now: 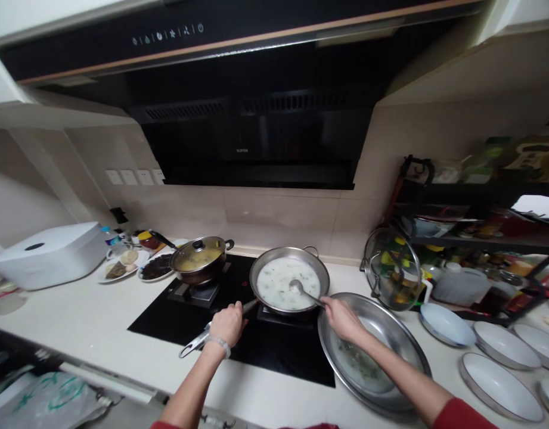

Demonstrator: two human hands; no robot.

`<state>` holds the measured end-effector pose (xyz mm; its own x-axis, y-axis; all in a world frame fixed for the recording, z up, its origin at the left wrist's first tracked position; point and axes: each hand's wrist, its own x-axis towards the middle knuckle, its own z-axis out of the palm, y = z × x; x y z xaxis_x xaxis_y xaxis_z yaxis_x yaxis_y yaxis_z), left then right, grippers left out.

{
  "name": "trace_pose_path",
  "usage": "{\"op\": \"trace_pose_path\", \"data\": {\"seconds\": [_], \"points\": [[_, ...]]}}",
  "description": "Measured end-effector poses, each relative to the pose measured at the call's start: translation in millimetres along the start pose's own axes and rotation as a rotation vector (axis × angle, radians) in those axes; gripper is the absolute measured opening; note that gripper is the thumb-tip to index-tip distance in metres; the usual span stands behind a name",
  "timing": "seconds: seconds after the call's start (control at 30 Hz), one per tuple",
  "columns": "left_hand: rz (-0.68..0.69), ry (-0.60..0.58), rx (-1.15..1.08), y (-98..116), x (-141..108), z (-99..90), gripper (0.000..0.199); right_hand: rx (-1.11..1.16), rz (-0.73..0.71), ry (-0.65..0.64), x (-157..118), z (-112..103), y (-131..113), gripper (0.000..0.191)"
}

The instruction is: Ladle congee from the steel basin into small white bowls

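My left hand [228, 325] is closed round the handle of a wide metal wok [260, 253] on the black cooktop [283, 351]. White soup [278, 280] with green bits fills much of the wok. In my right hand [341, 319] is the handle of a ladle [296, 286], its bowl dipped at the soup's surface. Below my right forearm stands a large steel basin [412, 339], partly hidden by the arm, with some cloudy liquid and green bits in it.
A lidded pan [200, 259] of yellowish food stands on the left burner. Beyond it are plates of food and a white box [50, 253]. Several shallow bowls [500, 381] lie at right, near a glass lid [393, 268] and a black rack [484, 238]. The range hood [256, 137] hangs above.
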<state>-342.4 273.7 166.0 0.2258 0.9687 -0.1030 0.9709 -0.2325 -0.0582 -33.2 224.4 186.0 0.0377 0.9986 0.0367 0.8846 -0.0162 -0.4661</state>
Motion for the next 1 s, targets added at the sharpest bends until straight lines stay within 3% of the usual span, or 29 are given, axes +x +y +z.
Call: {"op": "trace_pose_path", "data": {"seconds": [0.07,0.23,0.3,0.73,1.0], "points": [[0.008,0.009,-0.003,-0.3,0.0,0.8,0.035,0.180,0.043,0.030,2.7,2.2,0.3,0.036],[0.034,0.033,-0.002,-1.4,-0.3,1.8,0.036,0.694,0.437,-0.049,-4.3,-10.9,-4.4,0.031],[0.030,0.033,0.000,-1.5,-0.5,1.4,0.034,0.817,0.514,-0.067,-11.0,-19.7,-7.7,0.028],[0.029,-0.003,0.021,-1.3,-0.6,-0.5,0.034,0.949,0.542,-0.076,-42.7,-49.6,1.6,0.033],[-0.004,-0.024,0.019,0.4,0.3,-1.2,0.031,1.032,0.552,-0.038,-83.8,-67.4,31.5,0.052]]}}
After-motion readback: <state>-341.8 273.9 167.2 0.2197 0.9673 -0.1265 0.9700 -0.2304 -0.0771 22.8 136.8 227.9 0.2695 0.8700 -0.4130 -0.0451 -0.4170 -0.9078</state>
